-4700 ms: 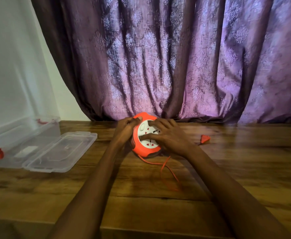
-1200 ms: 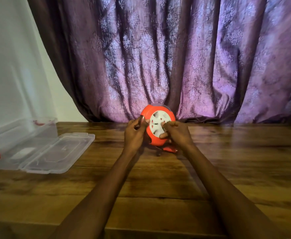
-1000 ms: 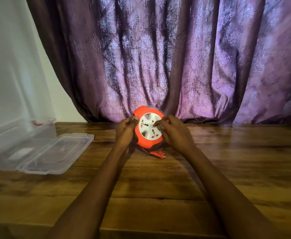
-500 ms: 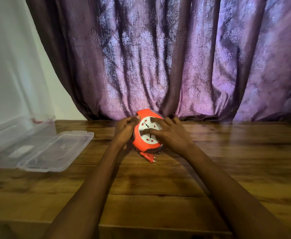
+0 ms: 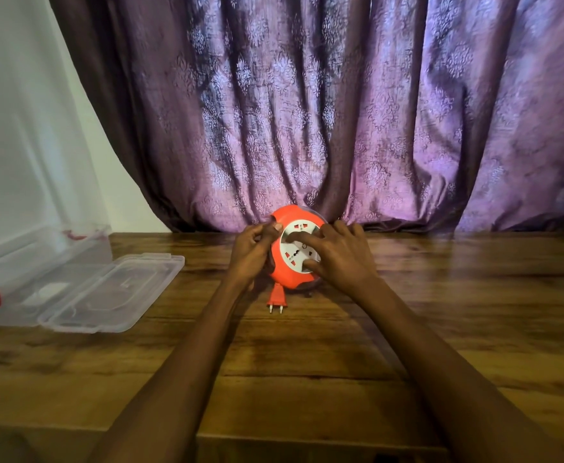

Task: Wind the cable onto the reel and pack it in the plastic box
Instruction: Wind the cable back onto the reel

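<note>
**Reel nearly wound, plug loose at the near edge**

Round orange plastic cable reel (image 5: 289,259) with its white socket face stood tilted on edge on the brown wooden counter (image 5: 307,355), close to the purple patterned curtain (image 5: 340,111). In the head view, the left hand (image 5: 252,253) gripped the reel's left rim, fingers curled round it. The right hand (image 5: 337,259) lay spread over the white face, fingers bent into its recesses, probably to turn it. Almost no cable showed outside; only the small orange two-pin plug (image 5: 276,299) lay on the counter just below the reel.

The plug looked the likeliest trouble: another hard turn could drag it against the reel's slot and jam it, or jerk the reel out of the left hand's hold. Held on edge, the reel could also roll or tip if either hand let go early.

The clear plastic box (image 5: 13,262) with red latches sat well apart to the left, its clear lid (image 5: 113,292) lying open beside it. A dangling plug might catch the box's rim on the way in.
</note>
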Demonstrator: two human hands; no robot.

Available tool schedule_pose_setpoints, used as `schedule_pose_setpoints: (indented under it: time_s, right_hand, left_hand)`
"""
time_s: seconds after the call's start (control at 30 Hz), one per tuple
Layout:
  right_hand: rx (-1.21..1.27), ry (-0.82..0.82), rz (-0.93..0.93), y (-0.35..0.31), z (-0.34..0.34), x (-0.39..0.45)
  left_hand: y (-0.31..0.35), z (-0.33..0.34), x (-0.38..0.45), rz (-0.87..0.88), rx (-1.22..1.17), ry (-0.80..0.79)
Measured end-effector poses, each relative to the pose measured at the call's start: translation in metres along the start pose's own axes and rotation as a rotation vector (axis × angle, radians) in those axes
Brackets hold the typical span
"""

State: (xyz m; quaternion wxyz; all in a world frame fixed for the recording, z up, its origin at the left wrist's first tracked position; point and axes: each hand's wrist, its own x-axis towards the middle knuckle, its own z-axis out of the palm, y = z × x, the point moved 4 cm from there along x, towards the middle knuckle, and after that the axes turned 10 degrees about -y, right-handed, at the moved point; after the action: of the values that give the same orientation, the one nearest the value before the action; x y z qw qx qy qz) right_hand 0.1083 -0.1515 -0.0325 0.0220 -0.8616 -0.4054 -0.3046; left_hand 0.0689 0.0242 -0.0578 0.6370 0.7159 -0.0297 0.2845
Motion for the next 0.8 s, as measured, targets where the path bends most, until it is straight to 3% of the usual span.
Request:
schedule_pose_setpoints:
  time_s: [0.27,0.37,0.43,0.5,0.67,0.8]
  right_hand:
    - [0.082,-0.014,0.009,0.002,0.006,0.0]
    - [0.409,-0.04,-0.028,0.014,0.016,0.002]
    - [0.602,0.075,-0.016,0.028,0.02,0.001]
    - [0.756,0.136,0.088,0.041,0.029,-0.003]
    - [1.55,-0.012,0.411,0.031,0.059,-0.012]
    - [1.661,-0.079,0.494,0.024,0.059,-0.012]
  left_hand:
    - [-0.001,0.0,-0.002,0.004,-0.046,0.004]
    - [-0.007,-0.003,0.0,-0.001,-0.051,0.043]
    - [-0.011,-0.005,0.0,-0.028,-0.1,0.077]
    - [-0.016,-0.005,-0.001,-0.075,-0.226,0.078]
    - [-0.019,0.003,-0.006,-0.192,-0.422,0.057]
    - [-0.018,0.002,-0.009,-0.229,-0.46,0.059]
